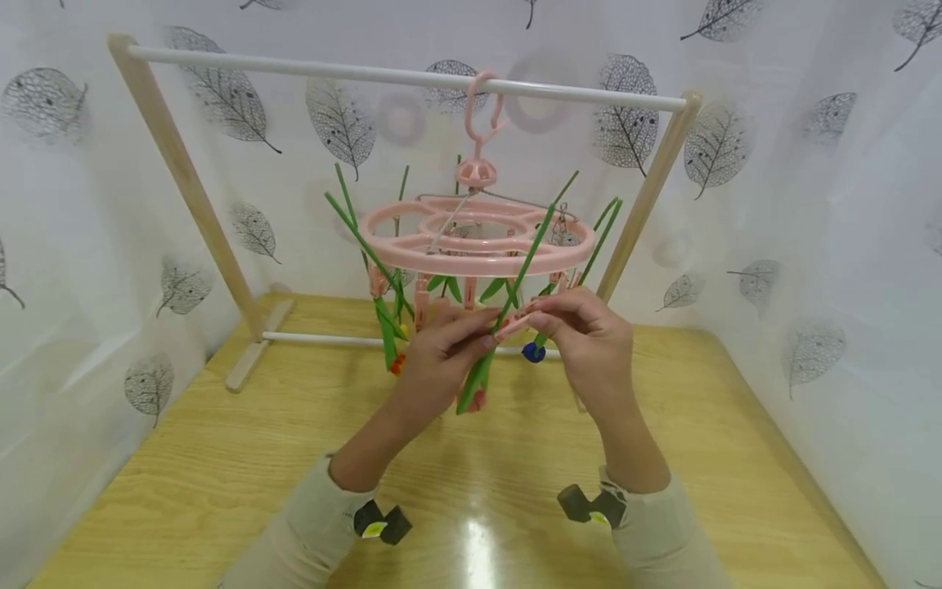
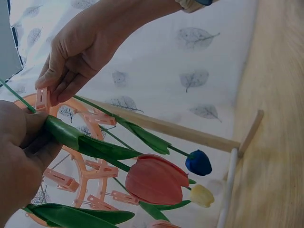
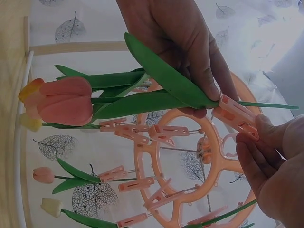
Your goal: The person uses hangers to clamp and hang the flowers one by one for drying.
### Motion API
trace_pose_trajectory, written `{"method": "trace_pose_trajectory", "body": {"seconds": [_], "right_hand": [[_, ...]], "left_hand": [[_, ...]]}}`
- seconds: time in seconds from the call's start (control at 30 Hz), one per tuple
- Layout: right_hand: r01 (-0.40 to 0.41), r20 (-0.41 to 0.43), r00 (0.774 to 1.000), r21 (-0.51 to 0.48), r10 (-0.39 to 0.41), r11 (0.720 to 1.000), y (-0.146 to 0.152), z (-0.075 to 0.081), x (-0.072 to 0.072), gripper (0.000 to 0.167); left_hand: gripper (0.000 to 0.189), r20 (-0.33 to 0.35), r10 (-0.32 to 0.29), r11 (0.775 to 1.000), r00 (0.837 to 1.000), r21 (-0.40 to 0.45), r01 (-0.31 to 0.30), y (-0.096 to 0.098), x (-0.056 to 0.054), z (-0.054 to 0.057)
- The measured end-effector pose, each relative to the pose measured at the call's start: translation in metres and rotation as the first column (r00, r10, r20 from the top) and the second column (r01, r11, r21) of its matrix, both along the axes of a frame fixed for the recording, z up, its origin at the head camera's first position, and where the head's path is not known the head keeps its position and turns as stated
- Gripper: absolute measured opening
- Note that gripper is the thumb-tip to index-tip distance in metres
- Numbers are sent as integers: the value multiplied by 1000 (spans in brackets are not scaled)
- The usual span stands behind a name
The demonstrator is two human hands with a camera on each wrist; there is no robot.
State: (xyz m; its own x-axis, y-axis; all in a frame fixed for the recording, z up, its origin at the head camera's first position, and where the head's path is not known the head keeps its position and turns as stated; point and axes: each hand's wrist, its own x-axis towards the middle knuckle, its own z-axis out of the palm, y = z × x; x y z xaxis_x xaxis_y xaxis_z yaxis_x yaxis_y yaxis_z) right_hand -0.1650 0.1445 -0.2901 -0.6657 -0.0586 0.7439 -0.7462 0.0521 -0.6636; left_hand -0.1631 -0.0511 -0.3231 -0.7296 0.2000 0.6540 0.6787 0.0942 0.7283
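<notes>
A pink artificial tulip [image 3: 65, 101] hangs head down, its green stem slanting upward in the head view. My left hand [image 1: 441, 360] pinches that stem close to the top of the leaves. With thumb and fingers my right hand [image 1: 592, 352] grips the ends of a pink clothespin [image 3: 235, 116], whose other end lies at the stem beside my left fingertips. Whether its jaws are around the stem, I cannot tell. Just behind both hands is the round pink drying hanger [image 1: 478, 263], with several clothespins beneath it, some holding other tulips by their stems.
A wooden stand's white top bar [image 1: 309, 67] carries the hanger by its hook [image 1: 482, 106]. A blue tulip [image 1: 533, 352] hangs near my right hand, a yellow one [image 2: 202, 195] farther back. The wooden table [image 1: 177, 483] meets leaf-patterned curtains [image 1: 809, 204] on its sides.
</notes>
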Motion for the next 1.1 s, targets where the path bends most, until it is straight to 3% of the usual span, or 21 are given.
{"method": "trace_pose_trajectory", "body": {"seconds": [0.13,0.23,0.5,0.57,0.67,0.83,0.93,1.1], "right_hand": [[37,-38,999,44,-35,998,0,-1,-1,12],[53,-47,998,64,-50,997,0,-1,-1,12],[-45,5,999,21,45,999,-1,-4,-2,13],[-49,25,999,22,48,999,-2,-4,-2,14],[-27,55,998,40,25,999,-2,-4,-2,16],[-10,82,997,60,5,998,-2,-4,-3,20],[-15,100,995,54,10,998,-2,-5,-4,23],[-26,145,989,37,21,999,-2,-5,-3,27]], "left_hand": [[30,-94,35,999,995,-21,-37,0,-1,1],[30,-127,38,999,991,-21,-41,0,-2,0],[30,-90,36,999,995,-5,-37,0,-4,-4],[32,-64,32,999,997,-5,-33,0,-4,-5],[35,32,5,1000,999,-3,-5,-1,-6,-7],[38,209,-48,999,977,22,44,-1,-8,-8],[40,244,-47,999,969,15,45,-1,-9,-8],[42,231,-16,1000,973,-13,19,-1,-11,-9]]}}
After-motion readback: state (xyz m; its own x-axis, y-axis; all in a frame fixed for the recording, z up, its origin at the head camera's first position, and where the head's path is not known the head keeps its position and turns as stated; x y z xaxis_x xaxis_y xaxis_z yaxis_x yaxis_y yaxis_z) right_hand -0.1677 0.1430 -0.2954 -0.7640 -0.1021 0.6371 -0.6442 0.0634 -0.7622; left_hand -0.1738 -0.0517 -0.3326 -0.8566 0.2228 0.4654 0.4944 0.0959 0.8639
